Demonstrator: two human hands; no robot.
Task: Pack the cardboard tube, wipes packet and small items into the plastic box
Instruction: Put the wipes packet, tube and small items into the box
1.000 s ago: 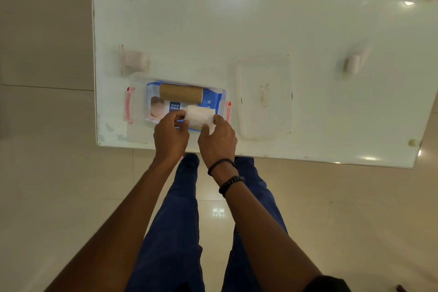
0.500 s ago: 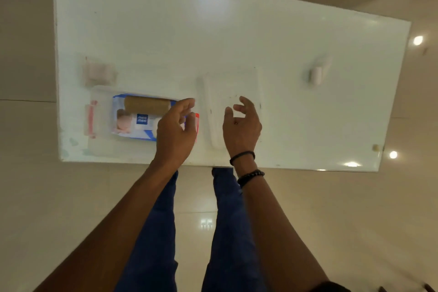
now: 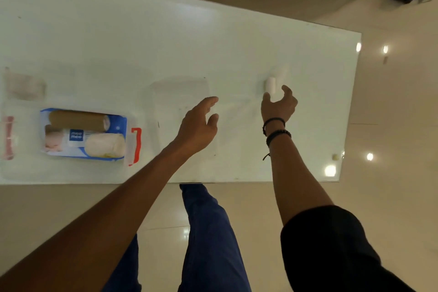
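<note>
Plastic box (image 3: 132,147): left of frame on tabletop (image 3: 237,42); holds wipes packet (image 3: 75,136), cardboard tube (image 3: 75,119), pale roll (image 3: 105,144).
Right hand (image 3: 278,104): fingers spread, empty, just below small white roll (image 3: 271,85), possibly touching.
Left hand (image 3: 199,125): open, empty, centre frame.

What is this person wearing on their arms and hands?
Both hands are bare, no gloves. The left hand and its forearm carry nothing. The right hand has two dark bands at the wrist: a thin cord and a beaded bracelet. A black sleeve covers the right upper arm.
</note>
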